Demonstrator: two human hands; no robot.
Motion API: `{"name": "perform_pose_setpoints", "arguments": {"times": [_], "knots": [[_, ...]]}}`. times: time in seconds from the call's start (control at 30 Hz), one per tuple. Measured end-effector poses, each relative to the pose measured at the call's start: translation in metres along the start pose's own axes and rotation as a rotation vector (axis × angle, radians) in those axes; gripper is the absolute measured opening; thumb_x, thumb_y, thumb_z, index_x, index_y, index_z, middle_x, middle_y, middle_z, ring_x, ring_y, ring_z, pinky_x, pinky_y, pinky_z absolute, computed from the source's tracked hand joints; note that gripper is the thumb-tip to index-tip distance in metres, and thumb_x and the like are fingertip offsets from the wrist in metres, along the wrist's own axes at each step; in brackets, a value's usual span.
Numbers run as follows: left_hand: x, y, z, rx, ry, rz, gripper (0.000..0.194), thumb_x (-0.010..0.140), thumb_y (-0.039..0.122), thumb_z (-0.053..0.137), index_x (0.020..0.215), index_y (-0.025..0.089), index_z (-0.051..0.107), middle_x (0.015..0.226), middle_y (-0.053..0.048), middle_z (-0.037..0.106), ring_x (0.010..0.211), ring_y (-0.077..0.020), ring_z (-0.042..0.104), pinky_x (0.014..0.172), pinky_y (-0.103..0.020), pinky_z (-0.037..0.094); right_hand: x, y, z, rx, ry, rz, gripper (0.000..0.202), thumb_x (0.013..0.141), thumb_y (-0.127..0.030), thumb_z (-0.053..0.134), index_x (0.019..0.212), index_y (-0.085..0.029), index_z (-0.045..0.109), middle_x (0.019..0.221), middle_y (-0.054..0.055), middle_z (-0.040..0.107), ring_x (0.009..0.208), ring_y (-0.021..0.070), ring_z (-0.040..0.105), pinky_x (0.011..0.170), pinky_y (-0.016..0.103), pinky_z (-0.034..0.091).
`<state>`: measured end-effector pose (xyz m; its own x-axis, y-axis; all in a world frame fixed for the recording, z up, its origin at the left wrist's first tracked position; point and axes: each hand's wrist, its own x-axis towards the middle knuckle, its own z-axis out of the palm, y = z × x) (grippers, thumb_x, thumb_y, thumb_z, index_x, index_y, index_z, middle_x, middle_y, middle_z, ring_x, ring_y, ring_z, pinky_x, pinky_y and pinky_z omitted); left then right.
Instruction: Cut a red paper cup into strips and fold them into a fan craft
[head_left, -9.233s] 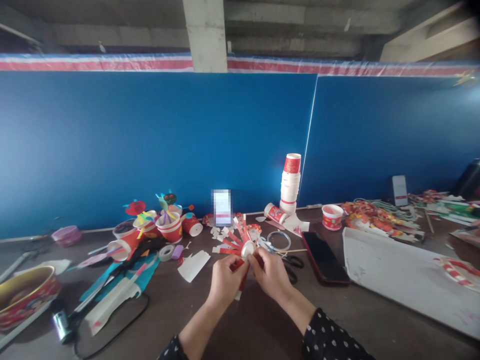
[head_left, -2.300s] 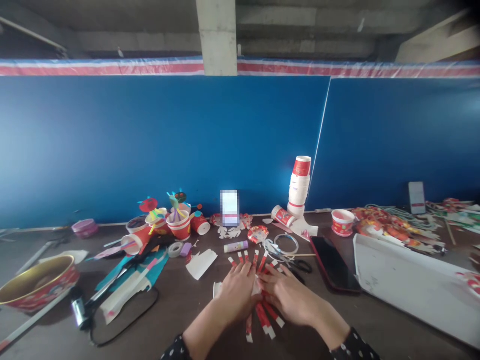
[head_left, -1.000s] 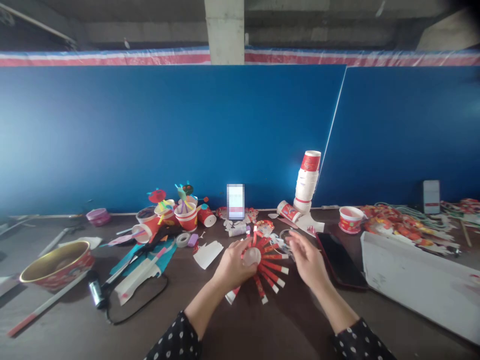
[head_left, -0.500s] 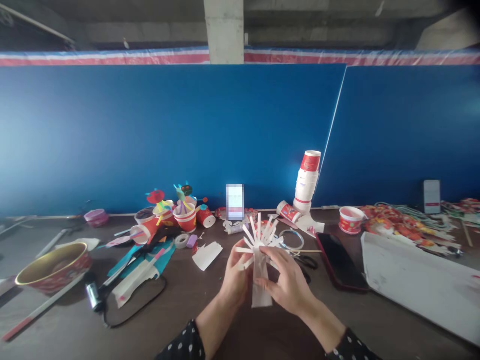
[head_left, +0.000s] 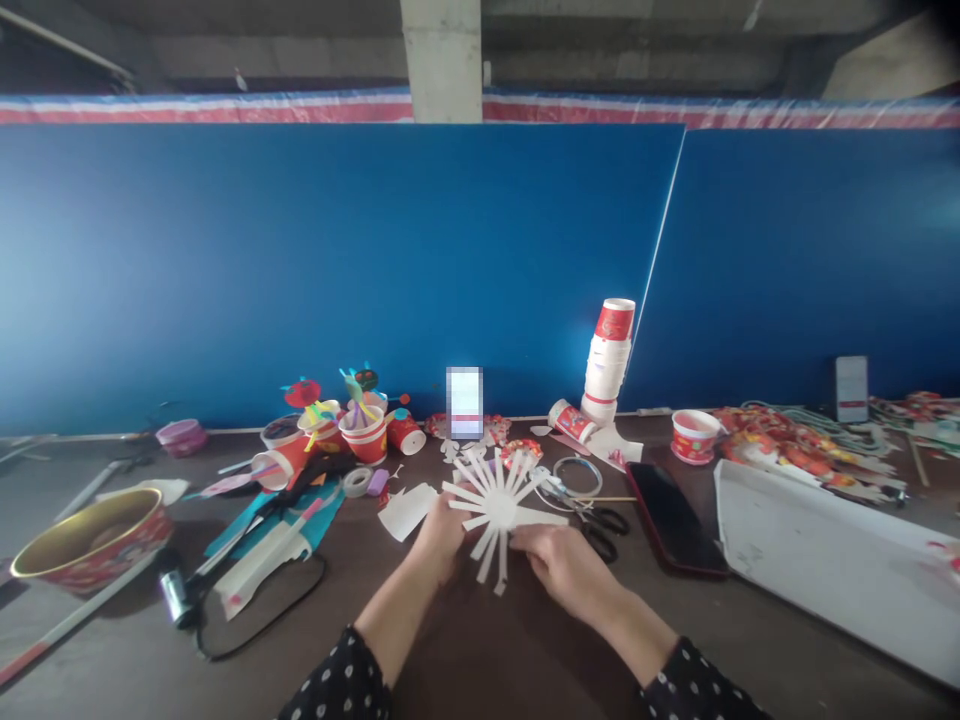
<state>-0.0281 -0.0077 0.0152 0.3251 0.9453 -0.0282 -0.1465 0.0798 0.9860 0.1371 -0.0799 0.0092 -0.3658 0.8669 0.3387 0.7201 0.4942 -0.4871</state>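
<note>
A white paper piece (head_left: 501,510), cut into many narrow strips around a round centre like an opened-out paper cup, is held up in front of me above the table. My left hand (head_left: 444,530) is closed at its left side, gripping strips there; the fingertips are partly behind the paper. On the right, my right hand (head_left: 559,562) has its fingers curled together at the strips beside the centre. Several strips hang down between the two hands. Just right of the paper lie black-handled scissors (head_left: 606,522).
A dark phone (head_left: 675,520) and a white tray-like box (head_left: 832,575) lie to the right. Stacked paper cups (head_left: 607,365) stand at the back. Leftward are decorated cups (head_left: 365,440), a gold-rimmed bowl (head_left: 90,545), a glue gun (head_left: 176,590) with its cord and a tape roll (head_left: 357,482).
The paper has turned, so its round centre and spread strips now face me. My left hand has moved left, and my right hand has shifted slightly lower. The view has moved slightly.
</note>
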Motion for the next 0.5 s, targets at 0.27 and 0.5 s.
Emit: {"name": "perform_pose_setpoints", "arguments": {"times": [0.27,0.5], "knots": [[0.017,0.017,-0.051,0.480,0.449,0.219,0.043,0.061,0.004,0.043,0.101,0.017,0.053,0.086,-0.005,0.066,0.074,-0.0173,0.064,0.065,-0.026,0.049,0.000,0.009,0.000,-0.016,-0.136,-0.031,0.044,0.070,-0.001,0.038,0.094,-0.021,0.068,0.107,0.002,0.068,0.102,0.0153,0.060,0.093,0.025,0.040],[-0.010,0.036,-0.034,0.859,-0.040,0.726,0.019,0.073,0.014,0.047,0.084,0.019,0.063,0.092,-0.006,0.066,0.092,-0.0212,0.059,0.085,-0.031,0.045,-0.003,0.015,-0.015,-0.024,-0.154,-0.023,0.045,0.066,0.001,0.040,0.091,-0.023,0.069,0.098,0.000,0.070,0.093,0.0141,0.063,0.087,0.023,0.043]]}}
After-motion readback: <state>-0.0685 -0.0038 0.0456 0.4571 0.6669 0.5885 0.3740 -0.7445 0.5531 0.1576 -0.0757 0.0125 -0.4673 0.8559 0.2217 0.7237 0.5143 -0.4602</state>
